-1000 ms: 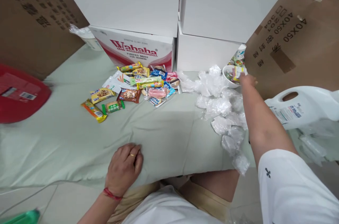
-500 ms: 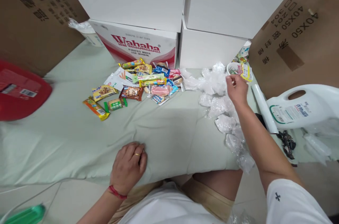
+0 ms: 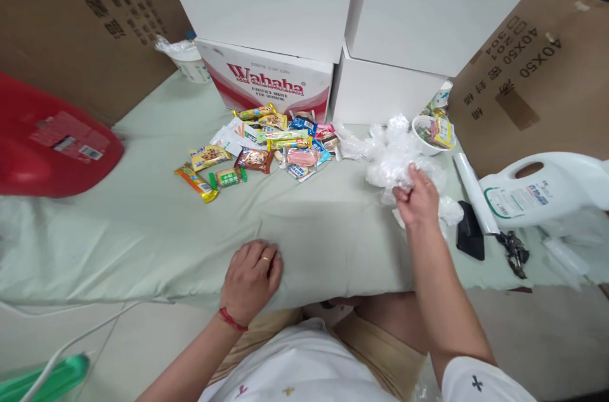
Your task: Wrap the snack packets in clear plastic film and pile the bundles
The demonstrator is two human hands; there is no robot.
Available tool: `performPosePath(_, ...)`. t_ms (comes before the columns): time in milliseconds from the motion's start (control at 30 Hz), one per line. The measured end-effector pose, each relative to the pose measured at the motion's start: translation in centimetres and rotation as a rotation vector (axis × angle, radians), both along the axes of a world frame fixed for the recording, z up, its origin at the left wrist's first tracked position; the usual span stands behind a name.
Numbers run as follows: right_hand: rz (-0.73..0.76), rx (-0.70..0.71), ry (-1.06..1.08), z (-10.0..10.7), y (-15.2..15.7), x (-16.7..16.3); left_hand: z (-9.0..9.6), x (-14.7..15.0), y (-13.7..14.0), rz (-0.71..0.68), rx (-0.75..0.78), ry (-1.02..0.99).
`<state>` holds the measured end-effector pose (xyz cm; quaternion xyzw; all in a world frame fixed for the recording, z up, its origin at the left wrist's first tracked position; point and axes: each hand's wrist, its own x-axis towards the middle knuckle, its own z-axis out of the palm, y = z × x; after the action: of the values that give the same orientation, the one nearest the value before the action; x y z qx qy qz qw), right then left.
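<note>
My right hand [image 3: 417, 199] is on a pile of crumpled clear plastic bubble film [image 3: 392, 151], its fingers closed on the near part. My left hand [image 3: 252, 281] rests on the table near the front edge, its fingers loosely curled with nothing visible in them. Left of the film lies a heap of small wrapped snacks. Among them are a brown cookie packet [image 3: 254, 160], a pink-filled packet [image 3: 301, 156], a green-ended packet [image 3: 229, 177] and an orange-yellow bar [image 3: 196, 182]. A white tub [image 3: 423, 140] with packets inside stands just behind the film.
White boxes, one marked Wahaha [image 3: 271, 82], stand at the back. A white jug [image 3: 542, 189], a plastic roll [image 3: 476, 193] and a black flat object [image 3: 470, 231] lie at right. A red container [image 3: 52, 142] stands left; a paper cup [image 3: 190, 66] is behind it.
My right hand has come down and nearer from beside the tub. The film's trailing end has been drawn up from the front edge into the pile, uncovering the black object. The view has shifted.
</note>
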<state>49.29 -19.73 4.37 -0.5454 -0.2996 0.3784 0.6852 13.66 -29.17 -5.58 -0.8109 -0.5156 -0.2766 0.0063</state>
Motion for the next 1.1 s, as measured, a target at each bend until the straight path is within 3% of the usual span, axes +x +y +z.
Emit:
performPosePath(100,0.033,-0.088,0.089,-2.8,-4.5,-4.3,0.9,0.4,0.0,-0.039,-0.093,-0.270)
performPosePath(233,0.031,-0.075,-0.002,-5.8,-7.2,-7.2,2.8,3.6,1.0,-0.098,-0.279,-0.613)
performPosePath(367,0.132,-0.010,-0.410,-6.3,-7.3,-8.5,4.1,8.4,3.9,-0.147,-0.599,-0.852)
performPosePath(467,0.291,0.045,-0.629,-6.3,-6.5,-9.7,4.0,10.2,6.9,-0.203,-0.641,-1.000)
performPosePath(567,0.308,0.032,-0.442,-7.2,-5.6,-10.7,3.2,9.6,9.4,-0.250,-0.662,-1.113)
performPosePath(700,0.117,-0.013,0.109,-8.6,-4.8,-11.0,1.9,7.1,11.3,-0.240,-0.803,-1.376)
performPosePath(767,0.049,-0.010,0.255,-8.9,-4.5,-10.8,1.6,6.3,11.7,-0.243,-0.906,-1.525)
performPosePath(900,0.028,-0.048,0.343,-8.8,-4.2,-10.2,1.9,5.8,12.0,-0.360,-1.144,-1.675)
performPosePath(1000,0.093,-0.082,0.310,-8.5,-4.5,-9.8,2.3,5.9,12.2,-0.305,-1.190,-1.721)
performPosePath(1100,0.197,-0.074,0.148,-8.3,-5.0,-9.5,2.5,5.7,12.4,-0.217,-1.273,-1.735)
